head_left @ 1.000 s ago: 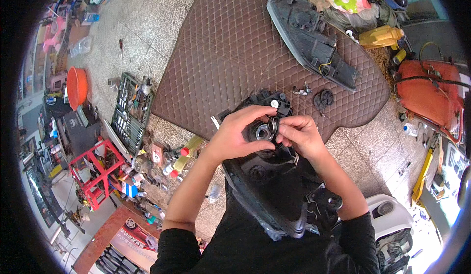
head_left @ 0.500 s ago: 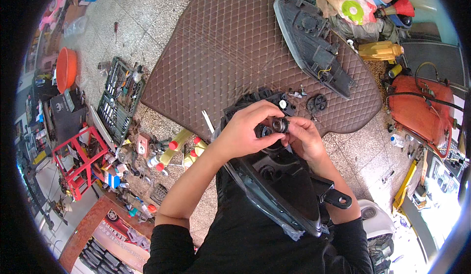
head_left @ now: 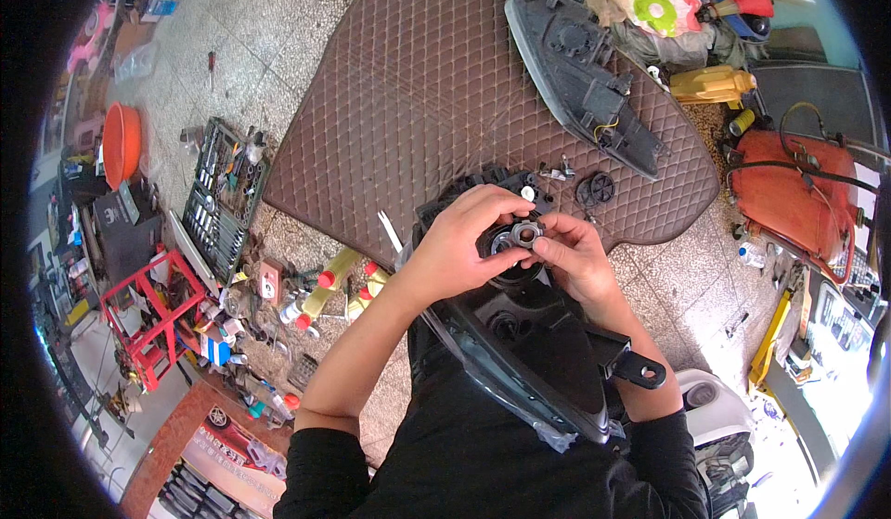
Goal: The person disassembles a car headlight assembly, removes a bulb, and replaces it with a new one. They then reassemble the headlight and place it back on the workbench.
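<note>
A black car headlight housing (head_left: 538,329) lies across my lap, its mounting bracket (head_left: 640,370) sticking out on the right. Above its rear opening, both hands pinch a small dark ring-shaped part (head_left: 526,232) with a hole through the middle. My left hand (head_left: 469,240) curls over it from the left, thumb and fingers closed on its side. From the right, the thumb and fingertips of my right hand (head_left: 580,254) grip the same ring. The opening beneath is mostly hidden by the fingers. Beyond them on the mat rest a round black cap (head_left: 595,189) and small metal pieces (head_left: 558,170).
A brown quilted mat (head_left: 399,101) covers the floor ahead, with a second headlight (head_left: 580,69) at its far right. An open socket set (head_left: 223,199), a red metal frame (head_left: 153,315) and bottles (head_left: 325,287) stand left. An orange tank (head_left: 794,194) stands right.
The ring has tilted between my fingers so its hole now faces more upward, and my right fingers have shifted around it. The headlight stays on my lap; the view has moved slightly.
</note>
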Motion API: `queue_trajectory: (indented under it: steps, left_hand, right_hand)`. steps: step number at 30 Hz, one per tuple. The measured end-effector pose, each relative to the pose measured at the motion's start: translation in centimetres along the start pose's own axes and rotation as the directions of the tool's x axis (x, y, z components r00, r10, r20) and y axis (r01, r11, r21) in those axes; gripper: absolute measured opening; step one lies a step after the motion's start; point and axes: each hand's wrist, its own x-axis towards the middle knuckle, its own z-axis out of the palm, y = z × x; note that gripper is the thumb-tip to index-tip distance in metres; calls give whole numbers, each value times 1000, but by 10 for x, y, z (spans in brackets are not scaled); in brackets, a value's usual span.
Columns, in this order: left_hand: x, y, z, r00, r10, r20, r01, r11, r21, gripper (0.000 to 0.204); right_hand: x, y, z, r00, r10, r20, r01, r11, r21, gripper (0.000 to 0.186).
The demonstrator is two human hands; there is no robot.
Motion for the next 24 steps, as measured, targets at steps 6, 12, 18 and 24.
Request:
queue_trajectory:
  steps: [6, 12, 18, 24]
  left_hand:
    - [-4, -2, 0, 999, -34, 19, 35, 999, -37, 42]
    - [-6, -6, -1, 999, -46, -12, 44, 991, -130, 35]
    - [-6, -5, -2, 999, -32, -29, 26, 985, -170, 30]
    - [-5, -3, -1, 999, 5, -42, -12, 987, -158, 30]
  right_hand:
    - [-4, 0, 1, 1000, -21, -1, 21, 999, -27, 21]
    - [-7, 1, 3, 996, -66, -53, 54, 979, -196, 24]
    - [-7, 2, 7, 986, -154, -59, 119, 910, -396, 30]
    - [-7, 1, 10, 979, -204, -21, 185, 920, -346, 31]
